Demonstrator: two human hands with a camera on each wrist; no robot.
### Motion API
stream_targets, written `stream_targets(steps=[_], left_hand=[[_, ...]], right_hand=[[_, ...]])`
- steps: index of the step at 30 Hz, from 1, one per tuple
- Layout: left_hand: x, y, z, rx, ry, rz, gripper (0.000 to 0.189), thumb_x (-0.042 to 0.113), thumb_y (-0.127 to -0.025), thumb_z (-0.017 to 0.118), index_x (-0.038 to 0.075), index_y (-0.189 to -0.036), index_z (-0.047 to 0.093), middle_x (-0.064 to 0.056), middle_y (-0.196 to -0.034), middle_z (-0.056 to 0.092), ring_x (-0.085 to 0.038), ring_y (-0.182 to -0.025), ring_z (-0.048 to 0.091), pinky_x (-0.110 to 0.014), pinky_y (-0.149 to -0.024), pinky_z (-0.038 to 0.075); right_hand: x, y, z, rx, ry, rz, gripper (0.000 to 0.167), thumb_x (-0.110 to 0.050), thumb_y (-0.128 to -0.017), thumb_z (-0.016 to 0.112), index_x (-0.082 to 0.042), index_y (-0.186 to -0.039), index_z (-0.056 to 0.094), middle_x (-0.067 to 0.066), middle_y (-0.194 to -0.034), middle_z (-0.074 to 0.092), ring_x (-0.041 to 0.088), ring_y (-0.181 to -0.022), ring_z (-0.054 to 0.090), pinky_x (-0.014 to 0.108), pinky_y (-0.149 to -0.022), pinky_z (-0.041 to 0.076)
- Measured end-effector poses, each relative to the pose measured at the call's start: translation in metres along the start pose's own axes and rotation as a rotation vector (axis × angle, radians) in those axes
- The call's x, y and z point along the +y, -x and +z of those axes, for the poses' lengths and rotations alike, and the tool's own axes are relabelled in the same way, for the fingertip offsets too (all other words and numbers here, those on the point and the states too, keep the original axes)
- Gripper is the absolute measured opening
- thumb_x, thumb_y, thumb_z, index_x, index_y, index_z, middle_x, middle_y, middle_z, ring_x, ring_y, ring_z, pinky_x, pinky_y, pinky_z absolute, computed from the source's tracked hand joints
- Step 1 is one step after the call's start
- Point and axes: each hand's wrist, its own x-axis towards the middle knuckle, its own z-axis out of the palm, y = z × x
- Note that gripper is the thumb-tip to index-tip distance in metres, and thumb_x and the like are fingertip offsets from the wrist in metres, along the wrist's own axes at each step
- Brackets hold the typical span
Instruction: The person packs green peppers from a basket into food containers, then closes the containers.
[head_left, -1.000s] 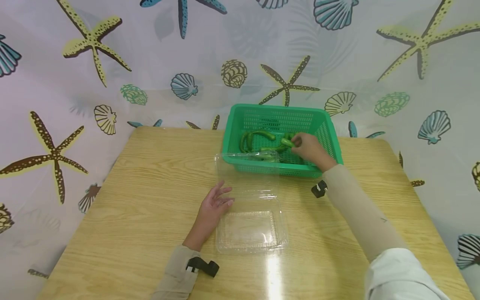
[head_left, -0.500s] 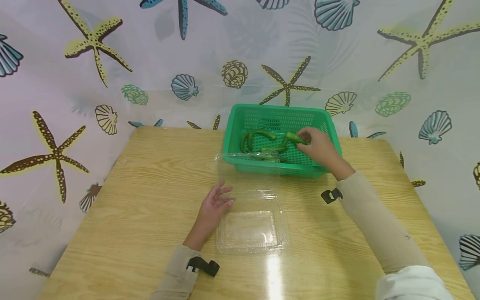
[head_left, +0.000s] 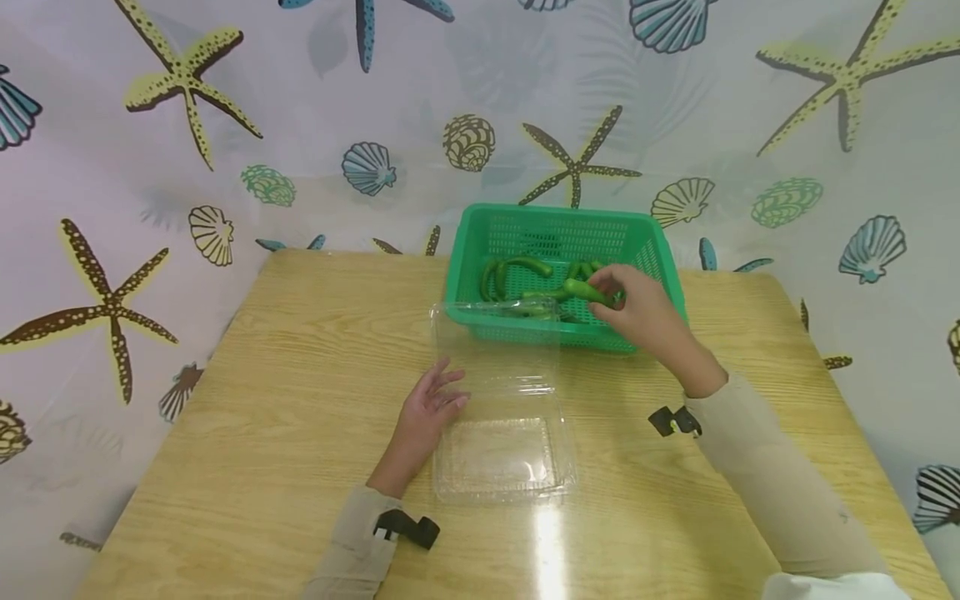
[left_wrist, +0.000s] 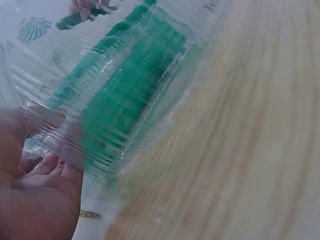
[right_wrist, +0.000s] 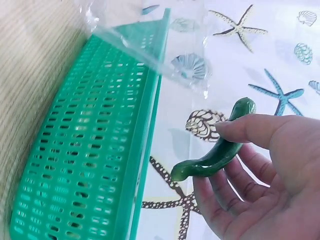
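My right hand (head_left: 647,310) pinches a curved green pepper (right_wrist: 220,155) between thumb and fingertips. In the head view it is over the right side of the green basket (head_left: 495,213), where several more green peppers (head_left: 528,265) lie. A clear plastic clamshell container (head_left: 498,458) lies unfolded on the table, its lid raised at the far side and overlapping the basket's front rim. At its left edge, near the hinge, my left hand (head_left: 422,417) holds the container, thumb on one side and fingers on the other. The left wrist view shows the fingers (left_wrist: 55,167) through the clear plastic.
The wooden table (head_left: 315,350) carries the basket at its far edge, with the container nearer to me. Behind stands a white curtain (head_left: 420,100) printed with starfish and shells.
My right hand has drawn back to the right and toward me with the pepper, which was lower among the others in the basket. My left hand and the container stay where they were.
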Motion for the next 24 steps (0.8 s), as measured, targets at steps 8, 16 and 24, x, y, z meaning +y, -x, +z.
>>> stream_targets(steps=[8, 16, 24], left_hand=[[0.019, 0.003, 0.002, -0.021, 0.012, -0.033, 0.065, 0.012, -0.091, 0.061, 0.016, -0.145, 0.026, -0.018, -0.139, 0.040, -0.028, -0.117, 0.050, -0.029, -0.093, 0.047], [0.019, 0.004, 0.002, -0.016, 0.012, -0.017, 0.065, 0.008, -0.091, 0.060, 0.013, -0.146, 0.026, -0.019, -0.138, 0.040, -0.028, -0.116, 0.051, -0.029, -0.093, 0.047], [0.028, 0.006, 0.004, -0.025, 0.026, -0.021, 0.065, 0.002, -0.090, 0.059, 0.009, -0.145, 0.025, -0.023, -0.139, 0.038, -0.032, -0.118, 0.048, -0.027, -0.094, 0.046]], right_hand=[[-0.019, 0.019, 0.007, -0.010, -0.022, -0.066, 0.027, -0.010, -0.085, 0.068, -0.006, -0.109, 0.058, 0.005, -0.099, 0.059, 0.020, -0.090, 0.056, 0.037, -0.075, 0.052], [-0.034, 0.037, 0.026, -0.062, -0.061, -0.121, 0.029, -0.010, -0.084, 0.070, -0.009, -0.110, 0.058, 0.002, -0.100, 0.058, 0.016, -0.088, 0.055, 0.036, -0.073, 0.053], [-0.044, 0.050, 0.052, -0.137, -0.120, -0.163, 0.028, -0.012, -0.083, 0.071, -0.010, -0.109, 0.061, -0.001, -0.099, 0.057, 0.012, -0.085, 0.056, 0.033, -0.073, 0.053]])
